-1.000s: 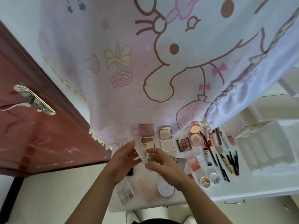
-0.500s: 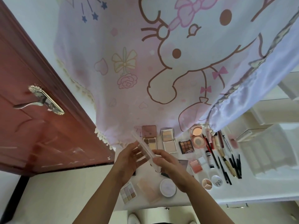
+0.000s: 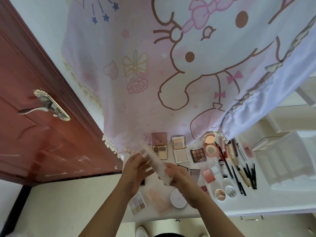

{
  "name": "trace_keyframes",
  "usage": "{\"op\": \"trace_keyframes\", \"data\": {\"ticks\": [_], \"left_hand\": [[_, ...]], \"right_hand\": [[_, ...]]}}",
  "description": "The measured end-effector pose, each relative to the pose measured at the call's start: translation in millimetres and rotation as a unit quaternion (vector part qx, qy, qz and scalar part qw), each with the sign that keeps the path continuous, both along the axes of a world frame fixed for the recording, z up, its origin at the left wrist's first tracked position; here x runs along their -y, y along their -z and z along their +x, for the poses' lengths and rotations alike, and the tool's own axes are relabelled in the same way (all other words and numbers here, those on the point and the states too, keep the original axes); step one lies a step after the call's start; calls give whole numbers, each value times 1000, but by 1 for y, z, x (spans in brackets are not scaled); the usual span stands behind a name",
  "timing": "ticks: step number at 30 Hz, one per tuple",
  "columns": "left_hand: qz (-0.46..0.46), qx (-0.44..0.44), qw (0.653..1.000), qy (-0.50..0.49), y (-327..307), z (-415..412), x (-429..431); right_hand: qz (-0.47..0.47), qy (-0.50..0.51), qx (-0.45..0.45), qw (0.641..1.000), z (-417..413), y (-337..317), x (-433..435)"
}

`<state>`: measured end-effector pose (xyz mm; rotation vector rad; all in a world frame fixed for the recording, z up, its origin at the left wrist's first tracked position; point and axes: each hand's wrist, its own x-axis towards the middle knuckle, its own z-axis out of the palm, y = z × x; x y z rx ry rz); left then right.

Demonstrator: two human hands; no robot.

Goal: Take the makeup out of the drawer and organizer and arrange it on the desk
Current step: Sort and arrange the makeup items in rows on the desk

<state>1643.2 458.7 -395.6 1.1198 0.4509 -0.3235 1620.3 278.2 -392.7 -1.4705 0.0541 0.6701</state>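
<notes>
1. Right at the bottom edge, a white shoe [image 3: 141, 232] peeks out on the floor, and two bare forearms reach up over the white counter [image 3: 273, 203].
2. Along the counter's near edge sit a pastel six-pan palette [image 3: 137, 203], a flat peach compact [image 3: 159, 201] and a round white jar [image 3: 178, 198], close together.
3. Just above them is the action. The left hand [image 3: 134, 171] holds a long clear plastic case [image 3: 153, 161] between thumb and fingers at its middle. The right hand [image 3: 182, 179] has its fingers curled round the case's lower end.
4. The case is up off the counter, tilted, with its far end pointing up and left. It's blurred, so what's inside can't be made out.
5. To the right lie a pink blush [image 3: 208, 175], a divided round pot [image 3: 220, 195] and a white lettered lid [image 3: 230, 192]. Beside them is a fanned row of pencils and brushes [image 3: 249, 175].
6. Further back, lined up in a row, are a brown-lidded palette [image 3: 159, 146], a white highlighter palette [image 3: 180, 148] and a nine-pan brown palette [image 3: 198, 153]. An open peach compact [image 3: 209, 143] ends the row.
7. Off to the right, a white organizer [image 3: 280, 159] stands on the counter.
8. At the back, a pink cartoon-rabbit curtain [image 3: 171, 82] hangs down to the counter's far edge. A red-brown door [image 3: 34, 134] with a brass handle [image 3: 49, 105] fills the left.
</notes>
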Motion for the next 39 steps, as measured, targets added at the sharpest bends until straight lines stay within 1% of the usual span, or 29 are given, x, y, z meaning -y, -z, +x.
{"op": "trace_keyframes", "data": {"ticks": [2,3,5,7,11,16,18,20,21,22,24,26,27,30,33,34,35,37,39], "left_hand": [[-16,-22,999,-42,4,-1,0],[-41,-32,997,-51,6,-2,-2],[-101,-38,993,-53,8,-3,-6],[-128,-32,990,-50,9,-5,-8],[-74,11,997,-3,10,-8,-7],[-67,32,997,-20,13,-10,-10],[-76,38,996,-19,13,-9,-9],[-92,50,994,-22,11,-7,-6],[-84,59,994,-30,9,-6,-5],[-67,68,995,-38,8,-5,-4],[-45,74,995,-40,6,-6,-2],[-56,64,996,-26,7,-9,-1],[-61,58,996,-23,8,-10,-2],[-57,57,996,-26,11,-11,-4],[-57,63,996,-26,15,-11,-4],[-62,69,995,-26,17,-11,-4],[-64,76,995,-27,19,-10,-5],[-50,87,995,-28,24,-9,-8],[-41,72,996,-38,24,-9,-11]], "right_hand": [[20,3,-7,1000,-1,-2,-2],[7,-9,3,1000,-2,-4,-3],[-3,-27,15,1000,-4,-4,-7],[-5,-27,4,1000,-6,-1,-8],[3,-32,-25,999,-7,3,-7],[30,-27,-33,999,-5,0,-1],[35,9,-29,999,-5,0,-1],[13,104,-35,994,-5,2,-1],[-5,129,-29,991,-5,5,0],[-19,127,-14,992,-6,6,1],[-43,72,6,996,-8,6,2],[-76,15,0,997,-10,1,-2],[-73,1,-14,997,-10,0,-3],[-22,-14,-48,999,-8,-1,-3],[-16,-12,-41,999,-8,-3,-5],[-25,1,-30,999,-9,-4,-7],[-53,19,-5,998,-10,-6,-8],[-148,42,66,986,-11,-12,-10],[-191,43,110,974,-11,-15,-8]]}}
